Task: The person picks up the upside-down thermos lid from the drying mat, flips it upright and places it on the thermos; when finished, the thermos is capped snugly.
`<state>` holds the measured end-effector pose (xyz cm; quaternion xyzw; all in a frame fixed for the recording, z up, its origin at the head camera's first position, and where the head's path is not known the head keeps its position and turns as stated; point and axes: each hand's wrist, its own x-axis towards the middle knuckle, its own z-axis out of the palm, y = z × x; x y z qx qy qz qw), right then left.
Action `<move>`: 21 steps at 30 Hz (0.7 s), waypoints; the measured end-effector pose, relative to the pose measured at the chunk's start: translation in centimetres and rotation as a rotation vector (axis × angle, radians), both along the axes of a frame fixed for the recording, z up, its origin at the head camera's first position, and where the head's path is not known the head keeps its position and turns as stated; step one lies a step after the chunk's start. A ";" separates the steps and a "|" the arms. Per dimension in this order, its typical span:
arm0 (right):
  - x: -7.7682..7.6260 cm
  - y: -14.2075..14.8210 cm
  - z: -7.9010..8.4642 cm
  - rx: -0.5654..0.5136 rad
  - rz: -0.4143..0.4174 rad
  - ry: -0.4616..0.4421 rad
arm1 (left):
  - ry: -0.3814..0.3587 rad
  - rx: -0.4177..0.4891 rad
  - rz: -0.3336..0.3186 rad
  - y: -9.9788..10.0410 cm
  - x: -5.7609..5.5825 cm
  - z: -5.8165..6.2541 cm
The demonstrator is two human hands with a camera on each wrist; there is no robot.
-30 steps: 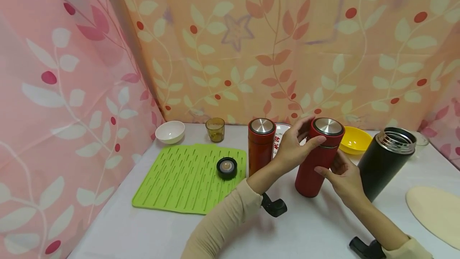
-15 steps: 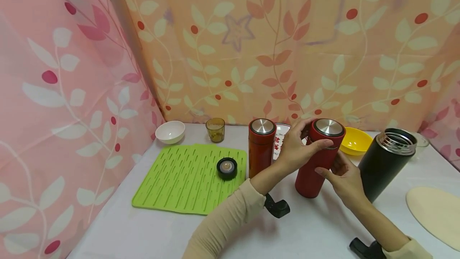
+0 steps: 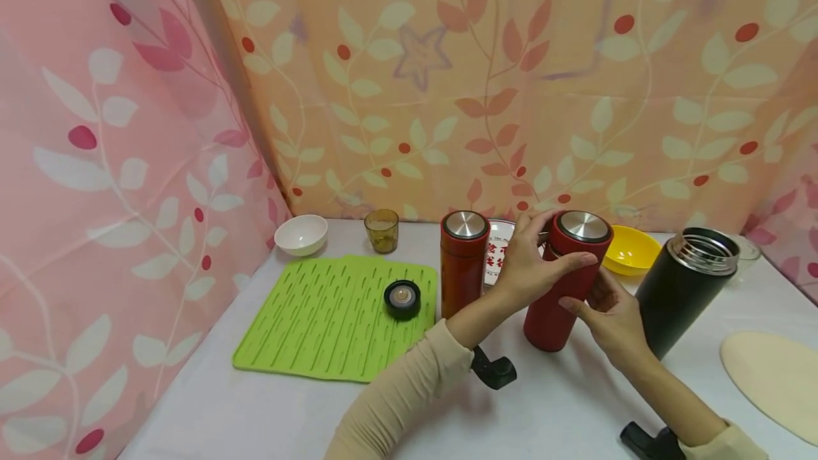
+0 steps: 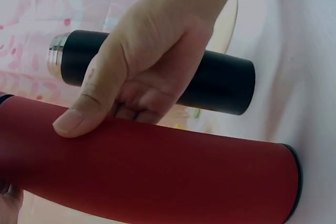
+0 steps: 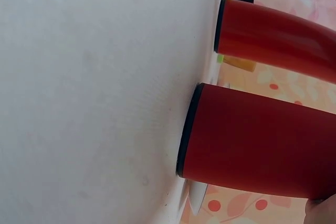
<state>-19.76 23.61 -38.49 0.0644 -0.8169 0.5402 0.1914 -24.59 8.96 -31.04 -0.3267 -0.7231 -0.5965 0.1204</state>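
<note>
A dark red thermos flask (image 3: 553, 312) with a silver-topped lid (image 3: 583, 226) stands on the table in the head view. My left hand (image 3: 527, 265) grips it at the lid, with the fingers behind and the thumb across the front. Lower down, my right hand (image 3: 615, 321) holds the body from the right side, thumb in front. In the left wrist view the right hand (image 4: 152, 51) shows beside the red body. Just right of that hand is an uncapped black thermos flask (image 3: 681, 297). A second, orange-red thermos flask (image 3: 463, 268) is left of my left hand.
A green ribbed mat (image 3: 319, 325) lies on the left, bearing a black round cap (image 3: 402, 299). Behind are a white bowl (image 3: 301, 236), an amber glass (image 3: 382, 231), a lettered plate (image 3: 495, 254) and a yellow bowl (image 3: 633, 250). A cream oval board (image 3: 776, 378) lies right.
My left thumb has slid a little rightward and down across the front near the flask's lid, and the left wrist has turned with it. The right hand keeps its hold.
</note>
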 end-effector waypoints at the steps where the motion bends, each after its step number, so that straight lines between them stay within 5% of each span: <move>1: 0.0 0.0 0.0 -0.003 0.002 0.004 | 0.006 -0.001 -0.011 -0.1 0.0 0.0; 9: -0.1 0.1 0.1 -0.017 0.012 0.016 | -0.029 0.043 -0.193 -0.9 -0.5 -0.1; 17: 0.1 -0.1 0.1 0.003 -0.004 -0.028 | -0.062 0.015 -0.018 0.1 -0.1 0.1; 21: 0.1 -0.1 0.1 -0.005 0.007 -0.012 | -0.049 0.027 -0.067 -0.3 0.0 0.2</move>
